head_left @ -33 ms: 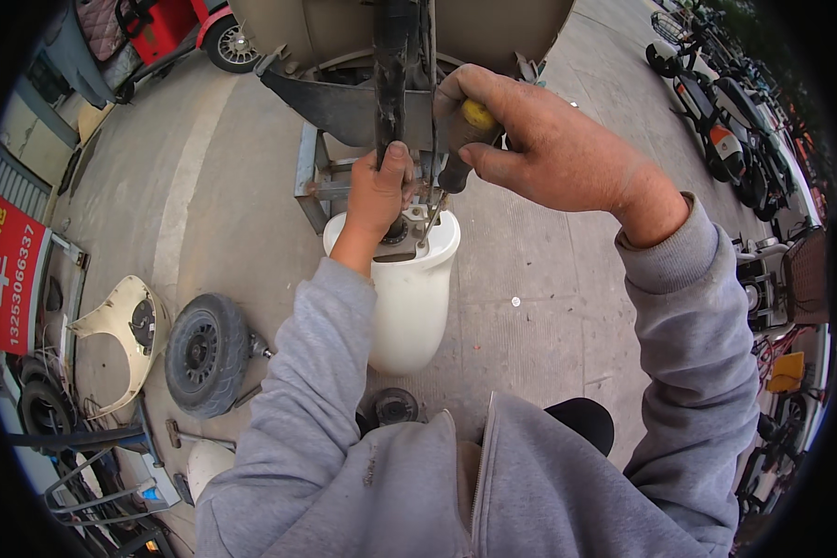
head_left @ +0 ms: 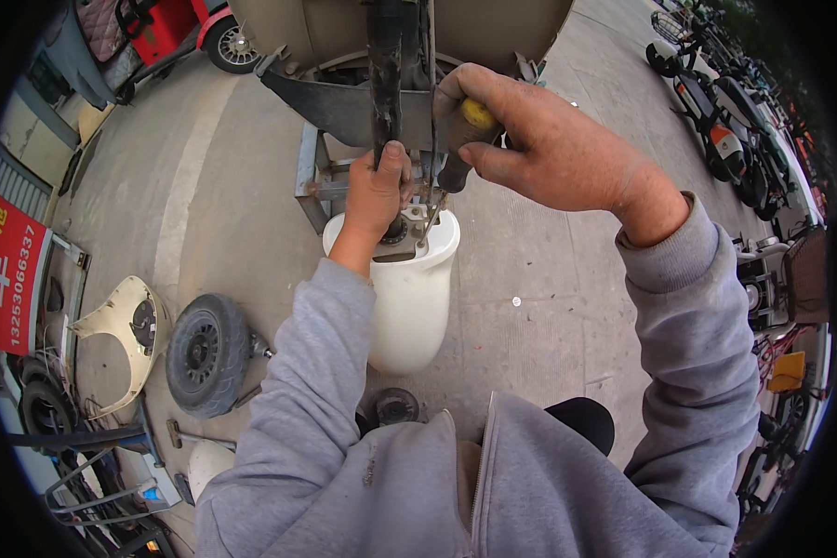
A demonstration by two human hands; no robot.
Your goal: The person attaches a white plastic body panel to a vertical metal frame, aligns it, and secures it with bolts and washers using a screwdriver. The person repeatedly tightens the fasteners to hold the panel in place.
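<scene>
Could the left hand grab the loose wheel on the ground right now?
Probably not without letting go: the left hand grips the black tube, and the wheel sits off to the left.

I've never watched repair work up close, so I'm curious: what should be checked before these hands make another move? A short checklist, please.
1. Screwdriver in hand: ok; the right hand grips its yellow-ended handle.
2. Black tube held: ok; the left hand is closed around its lower part.
3. Screwdriver tip seated: cannot tell; it points down at the top of the white fender, but the contact is too small to see.
4. White fender firmly fastened: cannot tell.
5. Loose wheel away from the hands: ok; it lies on the ground to the left.
6. Ground tidied: not ok; a hammer lies there.
</scene>
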